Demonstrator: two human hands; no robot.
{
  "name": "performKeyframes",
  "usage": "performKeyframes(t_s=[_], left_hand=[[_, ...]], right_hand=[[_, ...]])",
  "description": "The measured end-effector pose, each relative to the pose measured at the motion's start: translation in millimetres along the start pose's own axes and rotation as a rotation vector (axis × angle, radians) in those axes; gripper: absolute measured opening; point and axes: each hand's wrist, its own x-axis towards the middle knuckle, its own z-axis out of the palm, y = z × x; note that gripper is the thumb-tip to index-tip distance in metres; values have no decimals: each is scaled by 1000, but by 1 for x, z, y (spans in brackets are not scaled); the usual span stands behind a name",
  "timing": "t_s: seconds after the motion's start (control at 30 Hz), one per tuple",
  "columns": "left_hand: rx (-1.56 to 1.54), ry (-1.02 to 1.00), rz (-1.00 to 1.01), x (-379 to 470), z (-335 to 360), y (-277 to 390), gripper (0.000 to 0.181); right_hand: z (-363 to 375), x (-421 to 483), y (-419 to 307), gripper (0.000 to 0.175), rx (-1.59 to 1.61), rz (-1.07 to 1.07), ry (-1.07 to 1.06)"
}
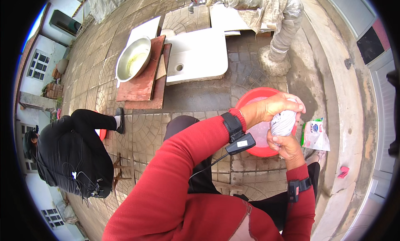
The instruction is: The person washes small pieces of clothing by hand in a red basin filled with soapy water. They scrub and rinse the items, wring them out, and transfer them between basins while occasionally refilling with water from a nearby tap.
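A twisted, bunched white cloth with dark markings [283, 122] is held between both hands over a red plastic basin [245, 100]. My left hand [278, 107] wraps around its upper end. Around its lower end, my right hand [286, 147] is closed, with the thumb lying along the cloth. Pale, sudsy-looking water [259, 134] shows inside the basin, partly hidden by my arms and hands. Just right of the basin lies a white and green plastic packet [315, 134] bearing writing.
A white sink [200, 53] lies ahead, beside red boards [140, 88] carrying a metal bowl [134, 58]. A wrapped pipe [278, 38] with a faucet [192, 2] stands beyond. At left, a person in black [75, 153] bends over. A pink item [343, 172] rests on the concrete ledge [339, 141].
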Motion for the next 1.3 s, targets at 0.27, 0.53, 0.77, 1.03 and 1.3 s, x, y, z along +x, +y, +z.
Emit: performKeyframes(t_s=[0.27,0.53,0.77,1.03,1.3], left_hand=[[739,590,50,24,-12,-46,32],[1456,544,-16,25,-13,-81,35],[1587,420,-151,20,-15,-105,32],[1486,535,-154,24,-13,-97,35],[1261,660,-107,23,-8,-74,38]], right_hand=[[-14,31,46,18,-181,-22,476],[-41,55,88,11,-408,66,682],[-89,69,149,24,-851,-253,637],[-80,61,129,33,-1170,-270,658],[-60,59,107,30,-1072,-289,698]])
